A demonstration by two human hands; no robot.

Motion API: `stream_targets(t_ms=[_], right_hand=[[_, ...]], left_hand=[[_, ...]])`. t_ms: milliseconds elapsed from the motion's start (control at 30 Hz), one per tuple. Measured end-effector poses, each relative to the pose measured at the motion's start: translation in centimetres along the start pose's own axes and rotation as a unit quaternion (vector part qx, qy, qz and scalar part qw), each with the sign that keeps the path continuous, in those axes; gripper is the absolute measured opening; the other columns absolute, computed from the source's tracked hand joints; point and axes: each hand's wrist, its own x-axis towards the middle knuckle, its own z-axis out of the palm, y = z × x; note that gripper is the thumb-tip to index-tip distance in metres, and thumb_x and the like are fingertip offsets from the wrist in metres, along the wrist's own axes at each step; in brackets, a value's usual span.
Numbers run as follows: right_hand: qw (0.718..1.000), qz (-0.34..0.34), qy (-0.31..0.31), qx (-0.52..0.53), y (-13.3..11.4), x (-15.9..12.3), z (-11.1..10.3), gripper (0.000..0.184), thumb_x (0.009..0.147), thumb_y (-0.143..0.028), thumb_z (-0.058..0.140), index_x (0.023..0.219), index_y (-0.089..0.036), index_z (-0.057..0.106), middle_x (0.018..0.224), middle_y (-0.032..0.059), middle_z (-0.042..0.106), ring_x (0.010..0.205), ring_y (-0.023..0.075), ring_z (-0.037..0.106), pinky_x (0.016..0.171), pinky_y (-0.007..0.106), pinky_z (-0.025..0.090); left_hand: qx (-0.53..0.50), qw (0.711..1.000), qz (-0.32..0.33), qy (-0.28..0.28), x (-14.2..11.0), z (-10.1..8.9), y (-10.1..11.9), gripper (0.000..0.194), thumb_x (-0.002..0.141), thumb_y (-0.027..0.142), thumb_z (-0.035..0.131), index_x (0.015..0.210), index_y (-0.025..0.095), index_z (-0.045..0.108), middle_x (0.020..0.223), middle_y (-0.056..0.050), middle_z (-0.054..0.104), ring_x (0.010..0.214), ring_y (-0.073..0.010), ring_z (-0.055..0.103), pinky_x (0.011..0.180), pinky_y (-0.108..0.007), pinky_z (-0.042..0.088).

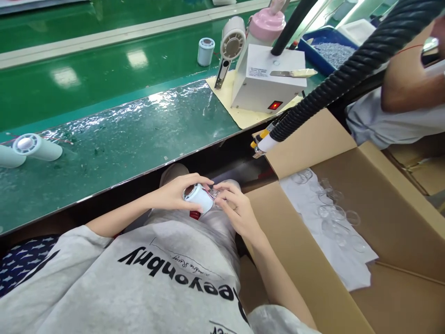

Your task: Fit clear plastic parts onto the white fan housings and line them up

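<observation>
Above my lap, my left hand [171, 193] is wrapped round a light-blue cylindrical fan housing [202, 198], thumb below and fingers over the top. The housing lies tilted, with a dark round opening at its left end. At its right end, my right hand [239, 211] pinches a small clear plastic piece [215, 195]; the fingers partly hide it, and whether it is seated on the housing I cannot tell. Something red [195, 215] shows just under the housing.
An open cardboard box [299, 241] at my right holds clear plastic rings [335, 213] on white paper. A white machine [267, 83], a handheld fan [232, 44] and more housings [43, 147] stand on the green bench [139, 130]. A black corrugated hose [333, 83] crosses the right; a co-worker's arm [406, 83] is beyond.
</observation>
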Motion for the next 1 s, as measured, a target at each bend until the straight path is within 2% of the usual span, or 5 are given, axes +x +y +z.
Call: stream_targets(t_ms=[333, 533, 633, 733, 1000], right_hand=[[0.993, 0.034, 0.096, 0.059, -1.6, -0.3, -0.1, 0.026, 0.093, -0.04, 0.075, 0.071, -0.026, 0.077, 0.101, 0.0085, 0.079, 0.108, 0.0315, 0.076, 0.083, 0.043, 0.063], [0.97, 0.093, 0.104, 0.198, -1.5, -0.2, -0.7, 0.031, 0.087, -0.05, 0.083, 0.067, -0.027, 0.078, 0.101, 0.0073, 0.083, 0.109, 0.0326, 0.078, 0.085, 0.046, 0.067], [0.985, 0.04, 0.061, 0.156, -1.3, -0.3, -1.1, 0.02, 0.079, -0.047, 0.091, 0.089, -0.03, 0.084, 0.125, 0.007, 0.08, 0.122, 0.0338, 0.074, 0.1, 0.052, 0.064], [0.998, -0.035, 0.033, 0.031, -1.2, -0.8, -1.1, 0.034, 0.08, -0.033, 0.091, 0.113, -0.033, 0.082, 0.143, 0.006, 0.072, 0.132, 0.0324, 0.069, 0.112, 0.053, 0.058], [0.997, -0.068, 0.046, 0.015, -0.9, -1.6, -1.0, 0.036, 0.084, -0.034, 0.09, 0.118, -0.03, 0.077, 0.134, 0.0088, 0.077, 0.126, 0.0325, 0.073, 0.104, 0.051, 0.064]], left_hand=[[0.069, 0.993, 0.082, 0.055, 0.1, 1.0, -3.2, 0.057, 0.077, 0.053, 0.09, 0.126, 0.025, 0.078, 0.122, -0.015, 0.063, 0.115, -0.0304, 0.064, 0.102, -0.048, 0.055], [-0.008, 0.998, 0.053, -0.012, 0.3, 1.4, -2.6, 0.068, 0.077, 0.042, 0.091, 0.14, 0.026, 0.069, 0.142, -0.016, 0.068, 0.13, -0.0338, 0.065, 0.111, -0.049, 0.054], [-0.089, 0.996, -0.013, 0.0, 0.1, 1.5, -1.6, 0.073, 0.076, 0.043, 0.091, 0.143, 0.024, 0.067, 0.139, -0.016, 0.071, 0.116, -0.0301, 0.072, 0.092, -0.038, 0.062], [-0.166, 0.985, -0.055, 0.004, -0.2, 1.6, -1.1, 0.077, 0.076, 0.043, 0.091, 0.146, 0.022, 0.064, 0.132, -0.016, 0.074, 0.103, -0.0259, 0.075, 0.082, -0.033, 0.063], [-0.16, 0.984, -0.071, -0.008, -0.4, 1.0, -0.5, 0.083, 0.074, 0.046, 0.092, 0.148, 0.021, 0.063, 0.118, -0.012, 0.077, 0.098, -0.0244, 0.074, 0.082, -0.033, 0.061]])
